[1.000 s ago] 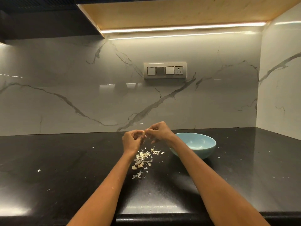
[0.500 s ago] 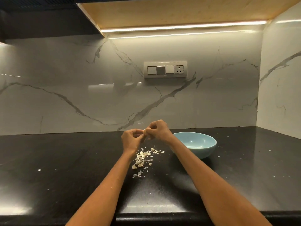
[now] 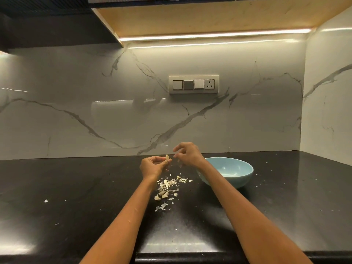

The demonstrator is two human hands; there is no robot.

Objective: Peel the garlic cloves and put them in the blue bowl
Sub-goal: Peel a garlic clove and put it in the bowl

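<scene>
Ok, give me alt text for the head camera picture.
The left hand pinches a garlic clove above a black counter; the right hand hovers beside it, fingers loosely curled. Peels lie below, a blue bowl to the right.

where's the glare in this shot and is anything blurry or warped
Head view: the light strip under the cabinet mirrors in the marble backsplash and sheens on the black counter; the right hand has motion-smeared fingertips; wide-angle bending curves the counter edge and side wall.
</scene>
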